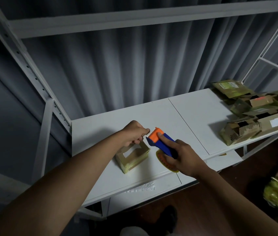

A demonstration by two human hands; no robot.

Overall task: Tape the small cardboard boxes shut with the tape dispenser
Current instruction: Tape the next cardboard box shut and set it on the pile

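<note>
Hands at work over white bench (152, 114) — right hand (185, 156) grips blue-and-orange tape dispenser (160, 142), index finger pressed along its top, fingers wrapped round handle. Left hand (134, 133) pinches what looks like tape end just above small taped cardboard box (132, 156) on bench. More cardboard boxes (254, 114) piled far right.

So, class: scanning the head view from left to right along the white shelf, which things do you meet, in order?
Left hand → small cardboard box → tape dispenser → right hand → pile of cardboard boxes at the far right.
</note>
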